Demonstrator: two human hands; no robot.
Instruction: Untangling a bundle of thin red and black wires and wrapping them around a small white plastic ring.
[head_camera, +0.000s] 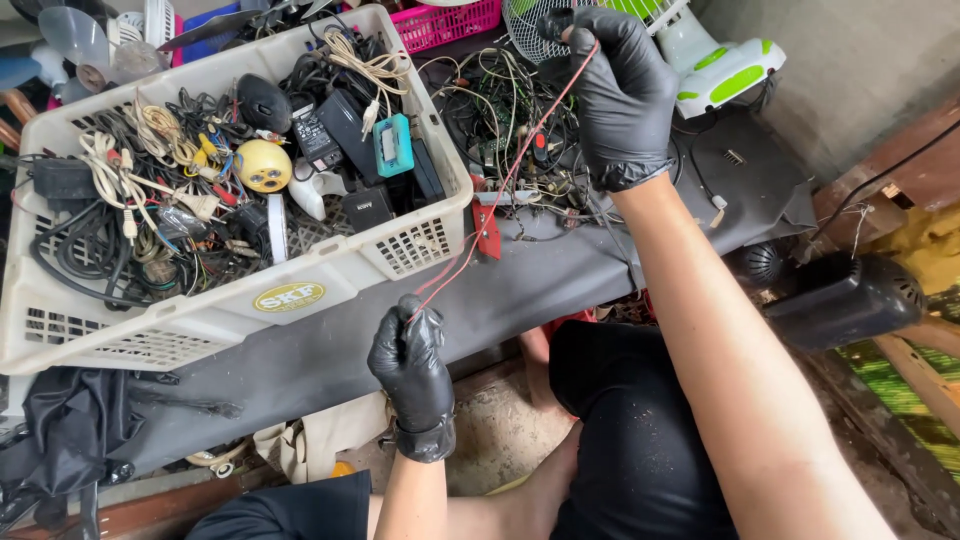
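Thin red wire runs taut on a diagonal between two hands in black rubber gloves, crossing above a dark grey work surface. The left hand is closed in a fist around the wire's lower end, just in front of the near edge of a white slotted plastic crate. The right hand is raised at the far side, its thumb and fingers pinched shut on the upper end of the same wire.

Under the wire's middle lies a tangle of loose thin cables and small circuit parts, with a small red rectangular piece beside the crate's corner. The crate holds coiled black and cream cords, black power adapters, a round yellow gadget, a black computer mouse and a teal rectangular device.

Behind the right hand stands a white and green fan, and a pink plastic basket sits further back. A black cylindrical speaker lies to the right, below the surface.
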